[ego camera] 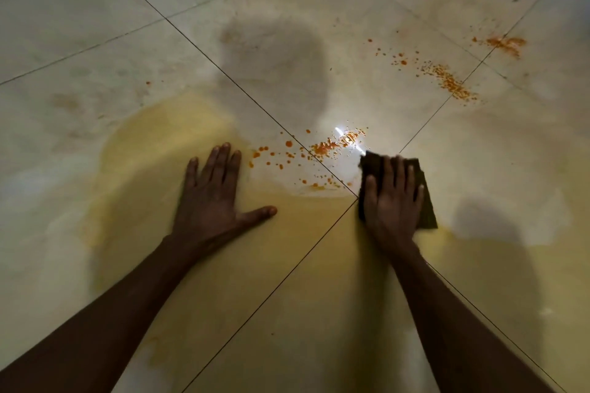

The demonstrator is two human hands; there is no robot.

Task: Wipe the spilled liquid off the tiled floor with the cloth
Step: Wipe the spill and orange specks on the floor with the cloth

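A dark folded cloth (427,201) lies flat on the pale tiled floor (95,9), and my right hand (394,198) presses down on it with fingers spread. My left hand (214,198) rests palm-down on the floor to the left, fingers apart, holding nothing. Orange droplets of spilled liquid (325,147) are scattered between and just beyond the two hands. More orange spatter (453,83) runs toward the upper right. A wide yellowish smear (166,137) covers the tiles around and under my hands.
Dark grout lines cross just left of the cloth (357,196). Another small orange patch (507,43) sits at the far right. A bright light reflection glints on the wet tile (348,140). Shadows fall on the floor ahead.
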